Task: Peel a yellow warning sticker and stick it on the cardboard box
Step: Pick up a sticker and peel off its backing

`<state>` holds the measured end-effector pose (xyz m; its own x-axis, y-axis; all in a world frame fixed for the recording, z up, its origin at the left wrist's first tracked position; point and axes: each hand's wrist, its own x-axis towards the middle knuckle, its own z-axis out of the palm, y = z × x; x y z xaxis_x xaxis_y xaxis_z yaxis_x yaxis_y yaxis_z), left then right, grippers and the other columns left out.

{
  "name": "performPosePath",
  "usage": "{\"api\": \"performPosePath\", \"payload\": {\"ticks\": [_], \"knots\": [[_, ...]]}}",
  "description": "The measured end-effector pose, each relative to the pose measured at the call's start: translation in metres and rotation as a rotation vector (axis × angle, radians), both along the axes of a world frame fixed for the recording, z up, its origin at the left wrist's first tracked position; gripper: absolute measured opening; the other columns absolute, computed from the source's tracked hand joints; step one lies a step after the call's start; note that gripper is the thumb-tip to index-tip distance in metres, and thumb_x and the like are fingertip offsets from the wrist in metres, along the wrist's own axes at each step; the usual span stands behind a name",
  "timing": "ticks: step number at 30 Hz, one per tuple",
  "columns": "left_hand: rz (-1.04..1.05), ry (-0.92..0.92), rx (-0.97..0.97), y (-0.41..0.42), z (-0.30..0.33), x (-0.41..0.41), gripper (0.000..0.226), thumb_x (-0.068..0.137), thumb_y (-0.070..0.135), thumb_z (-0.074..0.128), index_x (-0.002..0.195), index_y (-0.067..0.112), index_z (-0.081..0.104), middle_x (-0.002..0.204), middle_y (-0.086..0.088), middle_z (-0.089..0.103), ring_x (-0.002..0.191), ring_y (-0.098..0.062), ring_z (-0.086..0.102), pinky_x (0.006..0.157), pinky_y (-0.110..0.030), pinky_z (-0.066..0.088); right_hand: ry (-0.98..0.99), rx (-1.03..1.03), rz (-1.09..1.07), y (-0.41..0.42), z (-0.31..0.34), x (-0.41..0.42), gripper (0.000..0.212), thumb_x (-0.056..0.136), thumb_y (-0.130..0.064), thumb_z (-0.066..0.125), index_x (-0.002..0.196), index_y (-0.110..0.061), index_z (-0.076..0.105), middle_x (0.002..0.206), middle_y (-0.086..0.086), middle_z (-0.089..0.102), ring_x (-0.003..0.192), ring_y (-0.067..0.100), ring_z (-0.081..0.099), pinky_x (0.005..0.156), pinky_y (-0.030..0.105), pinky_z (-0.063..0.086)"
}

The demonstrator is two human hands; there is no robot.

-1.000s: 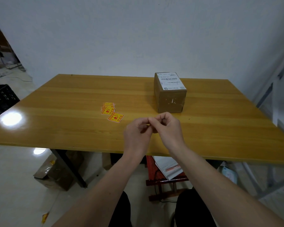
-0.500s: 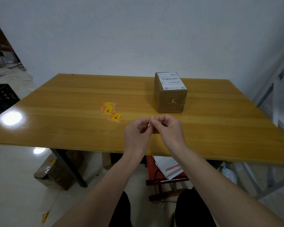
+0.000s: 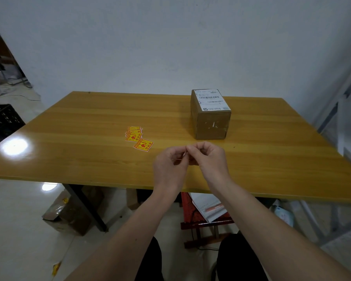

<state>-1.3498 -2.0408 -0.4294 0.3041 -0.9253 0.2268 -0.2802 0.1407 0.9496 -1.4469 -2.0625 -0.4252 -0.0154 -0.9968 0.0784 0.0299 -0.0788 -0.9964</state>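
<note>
My left hand [image 3: 169, 166] and my right hand [image 3: 209, 159] meet fingertip to fingertip above the table's near middle. Between them they pinch a small sticker [image 3: 184, 154], seen edge-on as a thin pale sliver; its face is hidden by the fingers. The cardboard box [image 3: 210, 116] with a white shipping label on top stands just beyond my right hand. A small pile of yellow warning stickers [image 3: 134, 133] lies to the left, with one loose yellow sticker [image 3: 143, 145] beside it.
The wooden table [image 3: 89, 138] has a bright light reflection at its left. A black crate [image 3: 0, 122] stands on the floor at far left. Under the table are a cardboard box [image 3: 69, 213] and a red stool with papers [image 3: 207, 211]. A metal rack frame [image 3: 336, 110] rises at right.
The hands have stayed in place above the table, with only the fingertips shifting on the sticker. The white edge that stuck up half a second ago now lies lower between the fingers.
</note>
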Motion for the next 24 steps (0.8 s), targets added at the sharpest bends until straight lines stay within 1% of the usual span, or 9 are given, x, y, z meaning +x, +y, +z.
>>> {"api": "performPosePath", "payload": {"ticks": [2,4,6,9,13,15,18,21,24], "knots": [[0.007,-0.001,-0.005,0.0005,0.0001,0.0001,0.013,0.085,0.013,0.065,0.088,0.025,0.07,0.076,0.018,0.066,0.075,0.0,0.065,0.064,-0.006,0.05,0.0,-0.005,0.011,0.0002,0.0004,0.0003,0.013,0.086,-0.008,0.063,0.08,0.003,0.066,0.076,0.014,0.068,0.075,0.023,0.066,0.072,0.033,0.058],[0.008,0.001,-0.016,0.0015,0.0002,0.0001,0.015,0.085,0.012,0.065,0.087,0.027,0.069,0.076,0.018,0.066,0.074,0.0,0.065,0.064,-0.007,0.051,-0.002,-0.007,0.016,0.0002,0.0006,0.001,0.012,0.087,-0.007,0.062,0.079,0.001,0.066,0.076,0.015,0.066,0.076,0.024,0.065,0.074,0.036,0.058],[0.008,0.015,-0.022,0.0026,0.0005,0.0,0.017,0.085,0.011,0.065,0.086,0.028,0.067,0.077,0.017,0.066,0.076,-0.001,0.066,0.067,-0.011,0.053,0.0,-0.015,0.022,0.0001,0.0003,0.0016,0.012,0.087,-0.006,0.062,0.078,0.0,0.065,0.077,0.017,0.065,0.076,0.026,0.064,0.076,0.041,0.057],[0.017,0.036,-0.032,0.0033,0.0012,-0.0006,0.018,0.084,0.01,0.066,0.086,0.029,0.065,0.079,0.016,0.066,0.079,-0.004,0.066,0.072,-0.015,0.054,0.018,-0.027,0.029,0.0003,0.0002,0.0016,0.011,0.087,-0.007,0.062,0.082,0.003,0.064,0.079,0.019,0.063,0.076,0.025,0.062,0.077,0.043,0.057],[0.016,0.075,-0.045,0.0039,0.0023,-0.0013,0.018,0.085,0.011,0.066,0.085,0.028,0.063,0.078,0.017,0.064,0.075,0.002,0.064,0.066,-0.006,0.051,0.025,-0.037,0.028,0.0002,0.0002,0.001,0.012,0.087,-0.006,0.062,0.085,0.006,0.063,0.08,0.019,0.062,0.076,0.025,0.061,0.076,0.042,0.056],[0.015,0.077,-0.04,0.0041,0.0028,-0.0009,0.019,0.085,0.011,0.067,0.083,0.03,0.063,0.078,0.017,0.065,0.076,0.0,0.065,0.066,-0.008,0.051,0.034,-0.044,0.036,0.0004,0.0002,0.0006,0.012,0.086,-0.006,0.062,0.085,0.005,0.063,0.08,0.02,0.063,0.076,0.026,0.062,0.075,0.042,0.057],[-0.001,0.168,-0.017,0.0039,0.004,-0.0003,0.024,0.084,0.008,0.065,0.078,0.032,0.063,0.078,0.011,0.069,0.077,-0.004,0.068,0.065,-0.013,0.053,0.036,-0.057,0.045,0.001,0.0007,-0.0001,0.011,0.087,-0.004,0.062,0.085,0.007,0.062,0.077,0.019,0.061,0.072,0.023,0.061,0.069,0.033,0.056],[-0.003,0.253,0.009,0.004,0.0067,0.0002,0.02,0.083,0.006,0.063,0.079,0.024,0.066,0.074,0.006,0.07,0.069,-0.002,0.067,0.059,-0.01,0.051,0.048,-0.087,0.054,0.0019,0.0015,-0.0004,0.011,0.087,-0.002,0.06,0.085,0.008,0.062,0.069,0.015,0.059,0.062,0.015,0.059,0.059,0.022,0.052],[0.006,0.3,0.034,0.0027,0.0067,0.0005,0.012,0.083,0.009,0.065,0.079,0.02,0.067,0.074,0.002,0.07,0.069,-0.007,0.068,0.064,-0.015,0.055,0.093,-0.109,0.047,0.0012,0.0004,-0.0001,0.009,0.087,-0.002,0.06,0.083,0.006,0.062,0.068,0.015,0.058,0.063,0.018,0.057,0.056,0.021,0.05]]}}
